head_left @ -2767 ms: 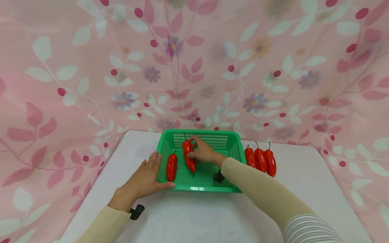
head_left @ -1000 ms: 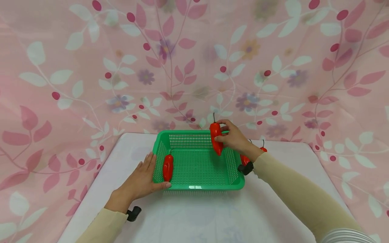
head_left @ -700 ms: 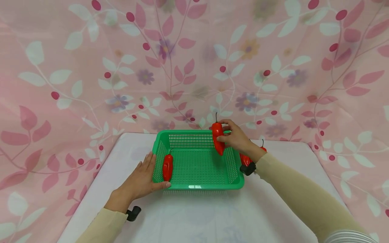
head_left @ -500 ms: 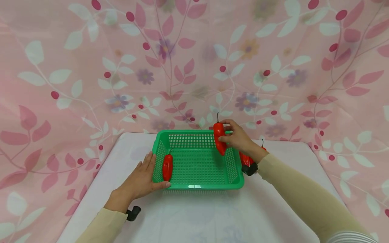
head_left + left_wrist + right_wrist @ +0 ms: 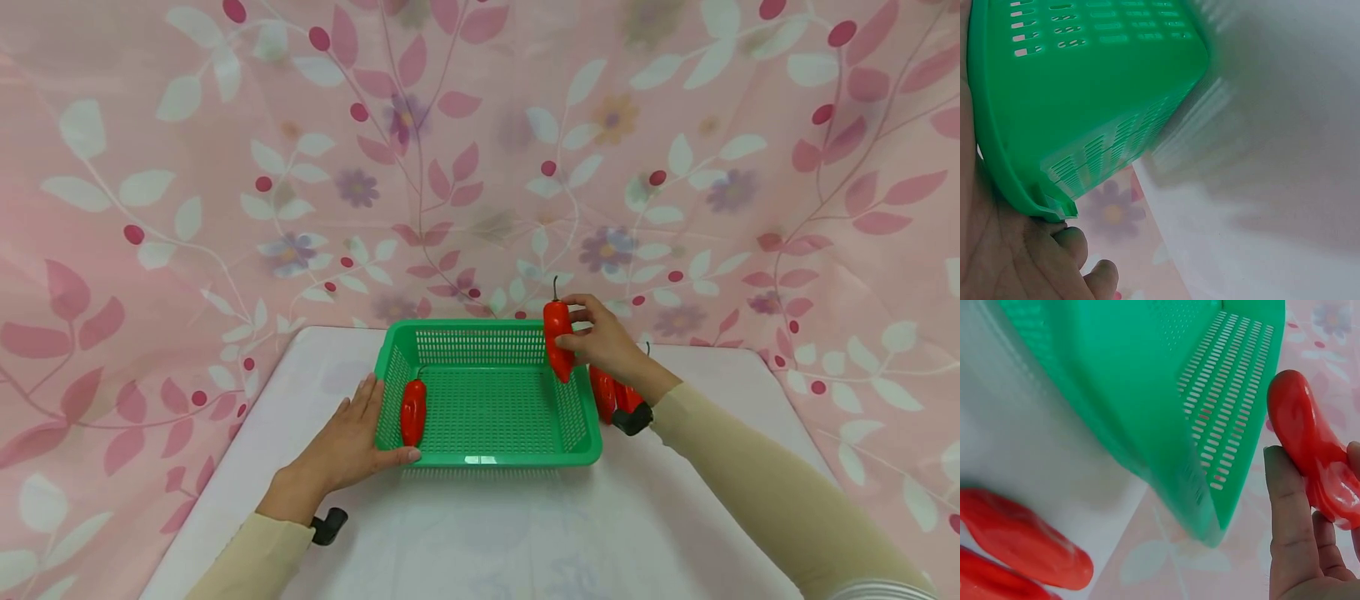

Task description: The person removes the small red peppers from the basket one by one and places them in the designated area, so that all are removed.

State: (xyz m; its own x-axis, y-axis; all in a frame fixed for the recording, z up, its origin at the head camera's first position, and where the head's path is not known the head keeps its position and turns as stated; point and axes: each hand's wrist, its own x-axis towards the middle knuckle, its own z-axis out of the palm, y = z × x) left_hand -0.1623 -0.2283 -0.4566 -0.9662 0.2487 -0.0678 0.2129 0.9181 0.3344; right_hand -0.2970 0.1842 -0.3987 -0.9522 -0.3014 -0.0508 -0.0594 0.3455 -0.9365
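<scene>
In the head view a green plastic basket point(image 5: 517, 459) stands on the white table, with one red chili pepper point(image 5: 413, 414) lying along its left side. My left hand point(image 5: 337, 458) rests on the basket's left rim, fingers straight and thumb over the front left corner. At the back right of the basket, my right hand point(image 5: 611, 343) pinches another red chili pepper point(image 5: 557, 327), stem up, above the basket's right part. The right wrist view shows this held pepper point(image 5: 1304, 425) between thumb and fingers, higher than the basket's rim.
Right of the basket, red chili peppers point(image 5: 602, 396) lie on the table, partly hidden behind the right hand and wrist. The right wrist view shows two of these peppers point(image 5: 1025, 540) side by side. A pink floral cloth point(image 5: 480, 167) hangs behind the table.
My right hand has lifted the pepper out from the basket's floor and carried it right, lately drifting further toward the right rim. The left hand has stayed on the basket.
</scene>
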